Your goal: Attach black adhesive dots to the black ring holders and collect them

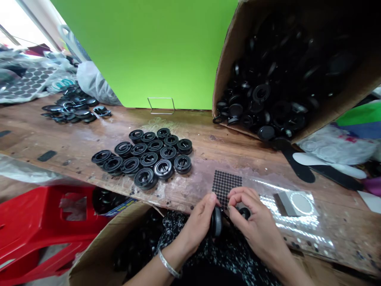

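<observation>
At the table's front edge, my left hand [198, 222] grips a black round part with a ribbed rim [217, 222] between thumb and fingers. My right hand [250, 208] is just to its right, thumb and forefinger pinched together; whatever is between the tips is too small to make out. Under its palm shows a small black rounded piece [245, 213], partly hidden by the fingers. Directly beyond both hands lies a sheet of small dark dots [226, 183]. A cluster of similar black round parts [149, 159] stands on the table to the left.
A cardboard box [223, 75] full of black parts lies tipped at the back right. Behind the cluster stands a green panel [166, 51]. Clear plastic with a grey-white block [297, 203] lies at right. A red stool [29, 214] and an open carton [98, 246] are below the edge.
</observation>
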`<state>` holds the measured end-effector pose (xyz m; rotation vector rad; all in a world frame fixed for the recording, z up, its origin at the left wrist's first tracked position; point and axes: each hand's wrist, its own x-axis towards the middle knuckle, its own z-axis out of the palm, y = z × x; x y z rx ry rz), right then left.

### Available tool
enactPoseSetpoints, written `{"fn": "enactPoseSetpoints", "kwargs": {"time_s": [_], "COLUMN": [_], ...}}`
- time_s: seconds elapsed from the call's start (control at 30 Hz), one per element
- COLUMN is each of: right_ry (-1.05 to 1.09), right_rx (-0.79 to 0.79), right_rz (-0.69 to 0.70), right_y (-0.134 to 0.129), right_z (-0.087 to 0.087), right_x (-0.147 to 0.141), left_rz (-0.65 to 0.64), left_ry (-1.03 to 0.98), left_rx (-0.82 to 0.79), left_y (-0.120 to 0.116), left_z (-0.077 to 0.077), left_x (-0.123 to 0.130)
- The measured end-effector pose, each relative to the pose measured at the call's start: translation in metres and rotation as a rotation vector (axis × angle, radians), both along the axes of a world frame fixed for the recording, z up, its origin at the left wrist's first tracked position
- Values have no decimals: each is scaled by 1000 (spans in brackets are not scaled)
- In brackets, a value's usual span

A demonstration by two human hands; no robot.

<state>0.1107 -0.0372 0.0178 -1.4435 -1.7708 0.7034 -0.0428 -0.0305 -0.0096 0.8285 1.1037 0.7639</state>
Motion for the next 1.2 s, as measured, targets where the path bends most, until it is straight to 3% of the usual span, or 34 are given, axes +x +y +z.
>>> {"fn": "enactPoseSetpoints", "kwargs": {"time_s": [0.27, 0.47, 0.57, 0.7, 0.87, 1.2], "right_ry": [-158, -191, -207, -129, 3, -206], "right_rx": [86, 221, 300, 135, 11, 360], "right_rz": [66, 54, 21, 27, -16, 33], "right_y": [1, -9, -16, -19, -18, -21], "right_z": [-9, -14, -16, -14, -12, -16], "right_x": [0, -2, -2, 0, 4, 10], "left_rz": [21, 19, -8, -13, 2, 29], "left_ry": [63, -34, -41, -6, 22, 40], "left_rx": [158, -96, -106, 6, 23, 33], "left_y": [2, -4, -6, -4, -2, -4], "left_z": [5, 7, 7, 7, 7, 5], "left_x": [2, 7, 9, 10, 12, 20]}}
